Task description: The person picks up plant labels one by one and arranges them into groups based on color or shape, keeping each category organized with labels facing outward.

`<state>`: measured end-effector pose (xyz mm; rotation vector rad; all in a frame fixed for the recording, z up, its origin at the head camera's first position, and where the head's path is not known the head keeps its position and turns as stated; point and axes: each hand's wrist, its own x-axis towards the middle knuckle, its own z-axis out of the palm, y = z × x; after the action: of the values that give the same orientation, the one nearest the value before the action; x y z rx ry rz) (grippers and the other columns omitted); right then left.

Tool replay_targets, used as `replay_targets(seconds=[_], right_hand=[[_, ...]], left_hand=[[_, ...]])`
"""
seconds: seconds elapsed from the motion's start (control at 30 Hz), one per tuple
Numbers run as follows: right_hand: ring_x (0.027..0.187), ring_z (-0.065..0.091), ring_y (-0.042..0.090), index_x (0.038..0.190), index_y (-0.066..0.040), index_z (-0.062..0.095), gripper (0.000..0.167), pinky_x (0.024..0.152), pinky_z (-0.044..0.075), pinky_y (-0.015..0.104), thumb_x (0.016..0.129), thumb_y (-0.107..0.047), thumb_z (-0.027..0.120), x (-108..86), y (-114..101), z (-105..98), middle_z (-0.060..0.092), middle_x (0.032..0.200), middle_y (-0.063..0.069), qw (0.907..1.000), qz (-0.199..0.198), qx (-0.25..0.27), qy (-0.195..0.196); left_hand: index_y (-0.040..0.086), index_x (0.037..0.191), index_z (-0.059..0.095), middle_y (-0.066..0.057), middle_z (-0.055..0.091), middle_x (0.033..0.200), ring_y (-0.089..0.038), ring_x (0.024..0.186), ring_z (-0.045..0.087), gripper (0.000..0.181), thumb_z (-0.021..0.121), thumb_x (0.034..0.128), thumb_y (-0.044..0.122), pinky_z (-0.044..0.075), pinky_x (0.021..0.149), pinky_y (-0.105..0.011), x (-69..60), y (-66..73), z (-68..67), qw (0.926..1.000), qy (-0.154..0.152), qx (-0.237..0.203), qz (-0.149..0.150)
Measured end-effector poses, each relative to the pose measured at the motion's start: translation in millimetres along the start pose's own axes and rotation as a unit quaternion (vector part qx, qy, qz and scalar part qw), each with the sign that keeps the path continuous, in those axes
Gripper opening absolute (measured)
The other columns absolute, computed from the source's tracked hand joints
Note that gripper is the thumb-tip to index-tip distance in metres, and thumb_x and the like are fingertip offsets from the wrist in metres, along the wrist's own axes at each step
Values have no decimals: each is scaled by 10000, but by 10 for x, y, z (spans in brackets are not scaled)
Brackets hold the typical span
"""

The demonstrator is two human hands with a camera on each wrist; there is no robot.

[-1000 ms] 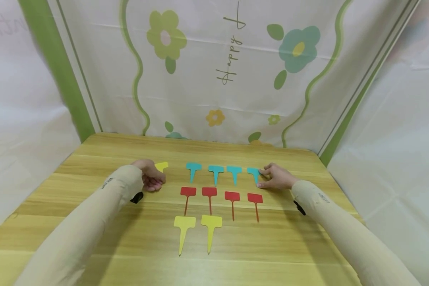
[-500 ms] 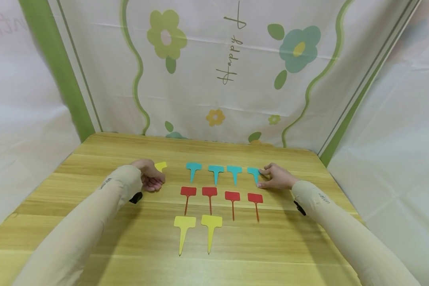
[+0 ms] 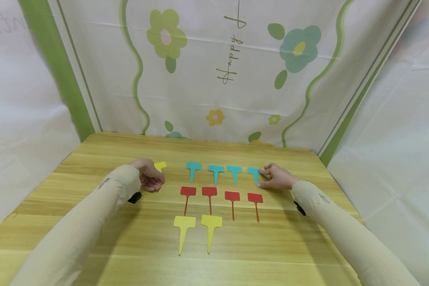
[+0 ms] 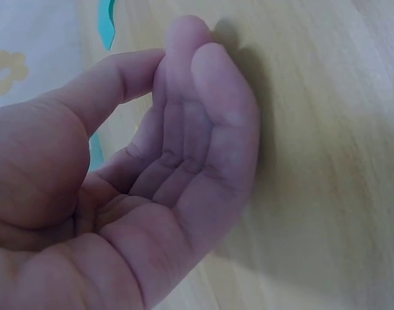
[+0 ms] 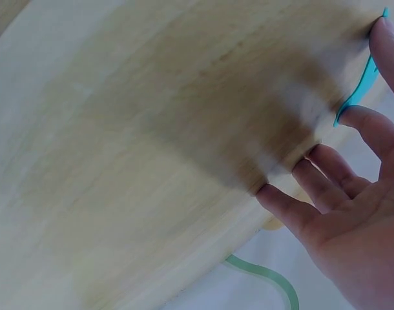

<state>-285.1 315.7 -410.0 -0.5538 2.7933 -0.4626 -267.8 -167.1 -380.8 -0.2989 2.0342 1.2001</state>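
T-shaped plastic plant labels lie in rows on the wooden table (image 3: pixel 264 246). At the left end of the back row, my left hand (image 3: pixel 148 174) bends over a yellow plant label (image 3: pixel 160 165), whose stem it covers; thumb and fingers are curled together there. The left wrist view shows the palm and curled fingers (image 4: pixel 226 110) but no yellow. At the row's right end, my right hand (image 3: pixel 277 176) holds a blue plant label (image 3: pixel 253 171) between thumb and index finger, one at each end of it. That label (image 5: pixel 363 84) edges into the right wrist view, other fingertips resting on the table.
Three more blue labels (image 3: pixel 216 169) lie between the hands. Several red labels (image 3: pixel 209 192) form a row in front of them. Two yellow labels (image 3: pixel 211 222) lie nearest. A white flowered cloth (image 3: pixel 214 91) rises behind the table's far edge.
My left hand has slid very slightly left, and the yellow plant label under it has shifted left too. My right hand and the blue plant label look practically still.
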Motion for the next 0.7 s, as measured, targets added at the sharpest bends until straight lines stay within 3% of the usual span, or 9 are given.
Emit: replay_targets(seconds=[0.27,0.7], right_hand=[[1282,378,500,1446,-1,428,832,1033,320,603,850,-500,726,-1,6,-5,317,1463,313,10000,20,48,20],[1293,362,505,1448,-12,423,839,1037,317,601,847,-517,721,-8,-2,-5,319,1459,314,10000,-2,62,3]], left_hand=[[-52,869,679,-91,674,694,-122,583,641,121,648,905,60,553,635,-247,21,-20,5,9999,109,25,110],[-34,831,642,-82,650,656,-124,545,617,81,640,855,44,545,590,-253,-30,-39,67,9971,402,494,417]])
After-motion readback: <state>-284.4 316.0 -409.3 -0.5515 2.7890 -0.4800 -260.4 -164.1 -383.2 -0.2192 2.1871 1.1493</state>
